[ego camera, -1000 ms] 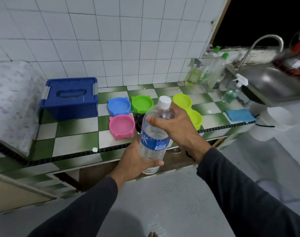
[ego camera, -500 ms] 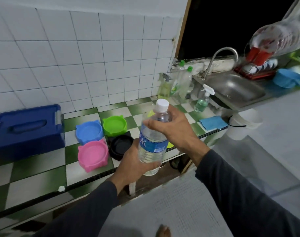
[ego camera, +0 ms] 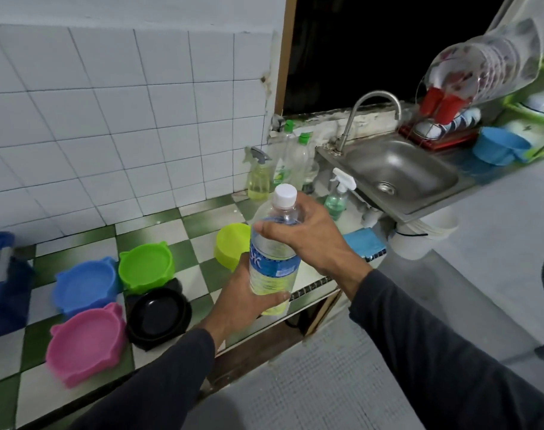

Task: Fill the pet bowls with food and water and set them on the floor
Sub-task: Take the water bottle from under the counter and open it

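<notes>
A clear water bottle [ego camera: 272,262] with a white cap and blue label stands upright in front of me, above the counter's front edge. My left hand [ego camera: 239,301] grips its lower body. My right hand [ego camera: 305,234] wraps its shoulder just below the cap, which is still on. On the green-and-white checkered counter [ego camera: 190,223] sit a pink bowl [ego camera: 86,342], a blue bowl [ego camera: 86,285], a green bowl [ego camera: 146,266], a black bowl [ego camera: 159,315] and a yellow-green bowl [ego camera: 232,245], partly hidden behind the bottle.
A blue lidded box [ego camera: 1,283] is at the far left. Spray and soap bottles [ego camera: 260,178] stand by the wall, a blue cloth [ego camera: 365,242] beside them. A steel sink [ego camera: 398,178] with a tap lies to the right, a white bucket [ego camera: 419,237] below it.
The view has swung right and nearer the counter, so the bowls slid left. Both hands keep their hold on the bottle, which stays upright and capped.
</notes>
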